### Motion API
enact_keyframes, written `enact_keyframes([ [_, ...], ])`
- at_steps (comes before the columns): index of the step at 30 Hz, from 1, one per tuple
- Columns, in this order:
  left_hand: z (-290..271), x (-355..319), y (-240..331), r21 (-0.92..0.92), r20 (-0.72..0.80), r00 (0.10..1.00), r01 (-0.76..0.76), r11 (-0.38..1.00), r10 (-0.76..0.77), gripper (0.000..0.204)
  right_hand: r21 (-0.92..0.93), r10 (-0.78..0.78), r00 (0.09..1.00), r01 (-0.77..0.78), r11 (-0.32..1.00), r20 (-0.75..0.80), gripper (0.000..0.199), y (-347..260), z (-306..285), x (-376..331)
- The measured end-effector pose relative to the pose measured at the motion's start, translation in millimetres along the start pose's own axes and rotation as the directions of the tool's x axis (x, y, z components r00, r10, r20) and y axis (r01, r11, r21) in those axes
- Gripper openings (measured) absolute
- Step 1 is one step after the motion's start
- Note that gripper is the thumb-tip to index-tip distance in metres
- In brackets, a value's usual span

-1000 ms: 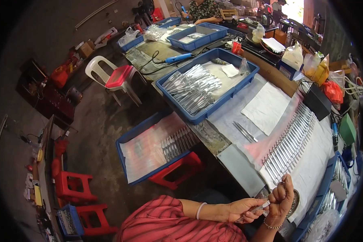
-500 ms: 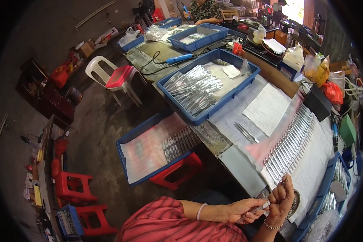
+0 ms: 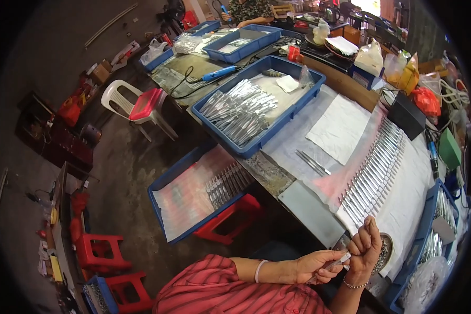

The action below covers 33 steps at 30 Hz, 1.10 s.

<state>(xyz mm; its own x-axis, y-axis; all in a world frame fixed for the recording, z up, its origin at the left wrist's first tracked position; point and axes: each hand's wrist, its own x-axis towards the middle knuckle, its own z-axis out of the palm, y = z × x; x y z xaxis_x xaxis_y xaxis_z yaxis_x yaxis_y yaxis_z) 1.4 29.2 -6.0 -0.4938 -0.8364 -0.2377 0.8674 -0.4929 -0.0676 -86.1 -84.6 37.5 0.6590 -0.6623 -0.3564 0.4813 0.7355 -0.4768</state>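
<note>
Close to my body, at the lower right, my left hand (image 3: 319, 266) is closed round a slim silver metal tool (image 3: 343, 258), its pale end sticking out toward the other hand. My right hand (image 3: 365, 248) is curled up against that end, fingers bent and pressed together; what its fingertips pinch is too small to make out. Behind the right wrist stands a round bowl (image 3: 386, 252) of small metal bits. Just beyond the hands, a long slanting row of slim silver tools (image 3: 372, 170) lies on white cloth. A few loose ones (image 3: 313, 162) lie left of the row.
A blue tray (image 3: 246, 152) heaped with metal tools stands further up the table. Lower left, another blue tray (image 3: 159, 222) rests above a red stool (image 3: 230, 222). At the right edge sits a blue bin (image 3: 403, 280). Across the table a person's arm (image 3: 256, 21) shows.
The whole view has shifted slightly, moving the table and trays up and left. Both hands keep nearly the same hold, the tool still between them.
</note>
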Motion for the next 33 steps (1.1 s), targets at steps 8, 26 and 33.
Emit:
enact_keyframes([
  [8, 14.8, -0.5, 17.2, 0.139, -0.173, 0.985, 0.043, 0.989, -0.018, 0.029, 0.055, 0.089, 0.985, -0.098, 0.994, 0.151, 0.011, -1.4, -5.6, 15.7],
  [26, 2.1, 30.8, 7.4, 0.019, -0.070, 0.996, 0.063, 0.998, -0.062, 0.029, 0.005, -0.010, 0.997, 0.010, 1.000, 0.073, 0.010, -23.5, -40.0, 16.6],
  [33, 2.2, 34.7, 21.3, 0.049, -0.070, 0.997, 0.047, 0.998, -0.043, 0.032, -0.768, -0.533, 0.846, 0.331, 0.548, -0.017, 0.013, -68.6, -79.5, -32.2],
])
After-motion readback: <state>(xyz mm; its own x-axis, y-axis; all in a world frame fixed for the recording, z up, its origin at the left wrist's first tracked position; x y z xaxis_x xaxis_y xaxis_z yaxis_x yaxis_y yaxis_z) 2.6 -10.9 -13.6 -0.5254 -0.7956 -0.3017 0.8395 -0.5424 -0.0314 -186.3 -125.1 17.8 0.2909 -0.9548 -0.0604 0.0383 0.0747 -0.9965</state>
